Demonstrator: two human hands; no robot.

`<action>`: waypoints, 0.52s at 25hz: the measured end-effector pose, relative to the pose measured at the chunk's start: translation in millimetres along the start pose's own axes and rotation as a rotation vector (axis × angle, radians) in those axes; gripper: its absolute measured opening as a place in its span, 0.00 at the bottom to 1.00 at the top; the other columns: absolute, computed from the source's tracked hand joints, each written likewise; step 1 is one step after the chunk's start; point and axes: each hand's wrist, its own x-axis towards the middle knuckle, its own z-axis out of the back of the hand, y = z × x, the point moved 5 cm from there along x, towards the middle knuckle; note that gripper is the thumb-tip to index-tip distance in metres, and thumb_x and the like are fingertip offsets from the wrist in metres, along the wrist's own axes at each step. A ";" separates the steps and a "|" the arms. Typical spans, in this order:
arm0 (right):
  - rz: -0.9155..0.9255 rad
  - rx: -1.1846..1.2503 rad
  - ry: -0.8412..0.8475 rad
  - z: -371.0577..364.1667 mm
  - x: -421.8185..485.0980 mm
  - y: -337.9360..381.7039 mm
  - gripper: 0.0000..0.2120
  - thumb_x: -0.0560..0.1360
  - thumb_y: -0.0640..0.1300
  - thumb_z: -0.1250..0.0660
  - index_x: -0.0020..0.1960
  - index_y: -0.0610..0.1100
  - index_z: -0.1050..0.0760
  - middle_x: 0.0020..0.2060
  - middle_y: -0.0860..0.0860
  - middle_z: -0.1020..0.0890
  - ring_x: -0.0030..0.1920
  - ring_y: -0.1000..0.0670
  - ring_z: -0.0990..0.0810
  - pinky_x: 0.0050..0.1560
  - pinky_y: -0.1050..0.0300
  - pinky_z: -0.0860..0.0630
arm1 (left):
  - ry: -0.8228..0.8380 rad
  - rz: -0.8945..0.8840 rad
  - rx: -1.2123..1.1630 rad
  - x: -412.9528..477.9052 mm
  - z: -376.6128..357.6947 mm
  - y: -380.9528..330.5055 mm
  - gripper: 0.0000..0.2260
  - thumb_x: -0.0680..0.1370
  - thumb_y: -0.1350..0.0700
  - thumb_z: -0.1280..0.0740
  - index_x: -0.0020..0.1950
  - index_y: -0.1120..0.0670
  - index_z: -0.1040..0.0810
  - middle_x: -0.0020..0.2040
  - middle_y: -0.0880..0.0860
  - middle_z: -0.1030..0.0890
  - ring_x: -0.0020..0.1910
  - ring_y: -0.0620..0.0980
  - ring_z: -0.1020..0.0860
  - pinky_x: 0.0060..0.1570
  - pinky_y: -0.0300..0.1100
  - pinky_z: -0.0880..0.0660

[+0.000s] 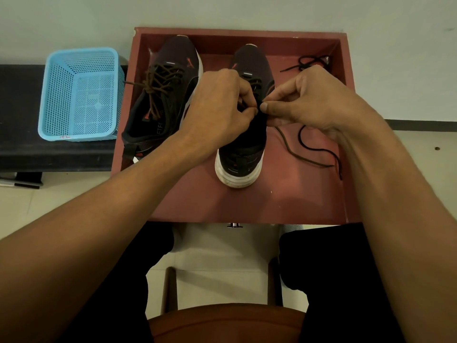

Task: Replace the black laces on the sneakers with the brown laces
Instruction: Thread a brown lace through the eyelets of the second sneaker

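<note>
Two dark sneakers with white soles stand in a red tray (pixel 247 206). The left sneaker (pixel 160 95) is laced with a brown lace tied in a knot. The right sneaker (pixel 243 144) stands heel toward me. My left hand (pixel 220 105) and my right hand (pixel 314 100) meet over its tongue, fingers curled and pinching at the lacing; what each pinches is hidden by the fingers. A brown lace (pixel 294 152) and a black lace (pixel 319 149) trail from under my right hand across the tray floor. Another black lace (pixel 309 63) lies bunched in the tray's far right corner.
A light blue perforated basket (pixel 81 95) sits on a black bench (pixel 24 144) left of the tray. A wall lies behind the tray. My knees in dark trousers and a brown seat edge (pixel 227 323) are below, over a pale tiled floor.
</note>
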 end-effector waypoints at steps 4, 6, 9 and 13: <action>-0.005 0.009 -0.012 0.3 1.4 -1.6 0.04 0.76 0.41 0.22 0.49 0.40 0.13 0.42 0.43 0.11 0.44 0.48 0.10 0.54 0.54 0.14 | -0.005 0.028 -0.047 -1.6 -1.1 -0.3 0.02 0.77 0.54 0.24 0.48 0.50 0.12 0.36 0.37 0.27 0.34 0.34 0.27 0.38 0.22 0.35; 0.017 -0.039 -0.005 0.6 1.7 -1.2 0.04 0.76 0.42 0.22 0.48 0.41 0.12 0.42 0.44 0.11 0.44 0.49 0.10 0.54 0.53 0.14 | -0.001 0.023 -0.040 -2.0 -3.1 -1.1 0.02 0.77 0.54 0.24 0.48 0.50 0.12 0.37 0.39 0.25 0.34 0.35 0.27 0.41 0.24 0.32; -0.003 0.020 0.027 0.9 -0.1 -3.7 0.05 0.79 0.41 0.26 0.52 0.39 0.13 0.45 0.44 0.11 0.47 0.48 0.10 0.50 0.60 0.15 | 0.012 0.014 -0.007 -1.8 -5.7 -0.7 0.02 0.77 0.52 0.24 0.48 0.49 0.12 0.39 0.41 0.24 0.37 0.40 0.26 0.43 0.31 0.29; -0.023 0.036 0.019 0.7 4.1 -8.3 0.05 0.79 0.38 0.26 0.52 0.37 0.15 0.45 0.39 0.12 0.47 0.46 0.10 0.51 0.58 0.15 | 0.003 -0.003 0.014 -1.9 -5.3 0.6 0.03 0.77 0.51 0.24 0.48 0.49 0.12 0.41 0.41 0.25 0.39 0.40 0.26 0.44 0.32 0.31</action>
